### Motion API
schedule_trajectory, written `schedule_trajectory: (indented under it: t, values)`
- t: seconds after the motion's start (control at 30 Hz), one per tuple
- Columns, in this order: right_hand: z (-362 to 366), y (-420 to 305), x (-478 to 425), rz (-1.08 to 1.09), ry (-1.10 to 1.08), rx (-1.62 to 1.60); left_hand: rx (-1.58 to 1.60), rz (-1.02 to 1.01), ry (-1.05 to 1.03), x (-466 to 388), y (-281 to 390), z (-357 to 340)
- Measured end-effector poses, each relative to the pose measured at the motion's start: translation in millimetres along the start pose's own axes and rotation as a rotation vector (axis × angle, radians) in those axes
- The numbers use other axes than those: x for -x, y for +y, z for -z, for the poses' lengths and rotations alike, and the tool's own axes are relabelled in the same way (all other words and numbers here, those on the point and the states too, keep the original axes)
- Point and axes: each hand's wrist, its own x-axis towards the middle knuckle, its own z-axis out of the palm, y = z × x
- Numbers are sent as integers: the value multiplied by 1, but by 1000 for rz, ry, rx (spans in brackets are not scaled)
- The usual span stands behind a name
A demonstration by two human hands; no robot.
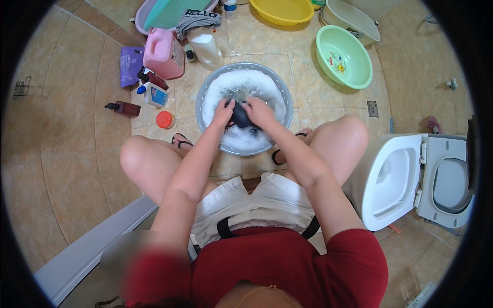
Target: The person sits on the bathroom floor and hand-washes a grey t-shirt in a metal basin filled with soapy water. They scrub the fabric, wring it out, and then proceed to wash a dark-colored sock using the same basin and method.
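Note:
A round grey plastic basin (199, 109) full of white suds (246, 79) stands on the floor between my feet. Over its middle, my left hand (224, 112) grips the left side of a dark, wet cloth item (241, 116). My right hand (259, 111) has its fingers closed on the upper right edge of the same item. The cloth is bunched between the two hands, and its lower part meets the foam. Murky water (240, 93) shows just beyond my fingertips. The exact kind of garment cannot be told.
Left of the basin stand a pink jug (163, 54), a white bottle (206, 48), pump bottles and a red-lidded jar (165, 120). A green basin (344, 57) and a yellow basin (283, 11) lie beyond. An open toilet (396, 181) is at the right.

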Motion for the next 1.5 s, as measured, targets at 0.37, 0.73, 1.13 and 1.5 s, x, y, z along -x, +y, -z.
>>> schedule_trajectory:
  t: [0.37,0.73,1.13,1.5]
  values:
    - [27,-97,20,288,197,-27,775,43,-370,-2,14,3]
    - [52,-54,-7,-65,226,-45,113,-247,-92,25,33,-2]
    - [93,-50,-7,57,-154,-628,-464,-755,-151,50,52,15]
    - [61,16,-5,-162,-237,-464,495,-315,-183,55,77,40]
